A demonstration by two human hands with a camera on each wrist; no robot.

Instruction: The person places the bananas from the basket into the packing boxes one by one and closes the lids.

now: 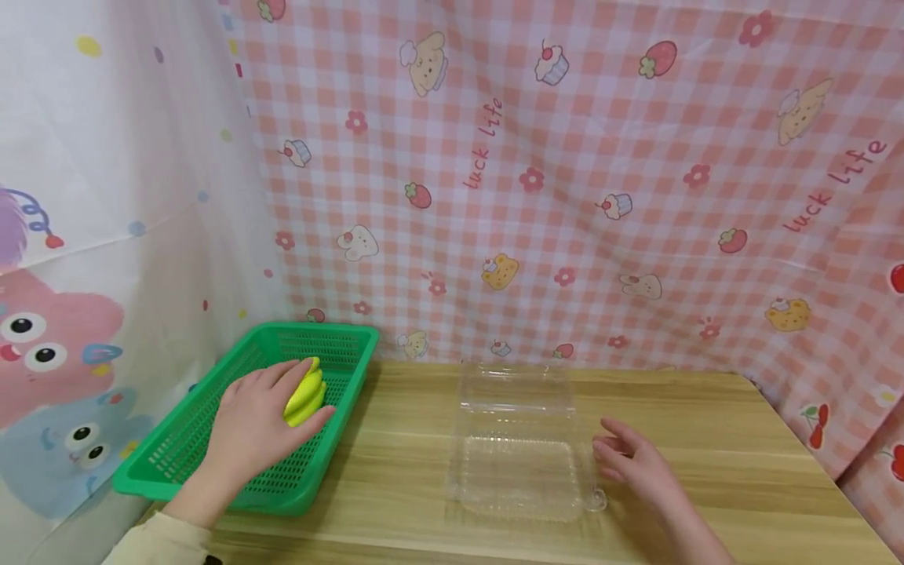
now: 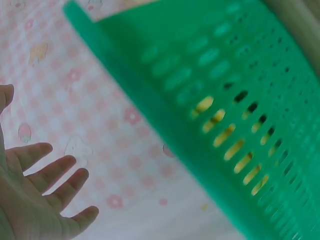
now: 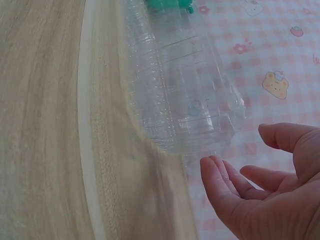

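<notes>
A bunch of toy bananas (image 1: 307,402), bright yellow, shows in the green basket (image 1: 342,428) at the left of the table. Over the basket reaches my left hand (image 1: 257,412), its thumb and index finger on either side of the bananas in the head view. The left wrist view shows that hand (image 2: 42,192) with fingers spread and nothing in the palm. A clear plastic box (image 1: 519,479) lies with its lid folded back, mid-table. Just right of the box is my right hand (image 1: 639,463), fingers loosely bent and holding nothing.
The wooden table (image 1: 713,439) carries the basket and the box. A pink checked cloth (image 1: 565,157) hangs behind it, and a white printed curtain (image 1: 169,196) stands close along the left side. The basket's raised rim surrounds the bananas.
</notes>
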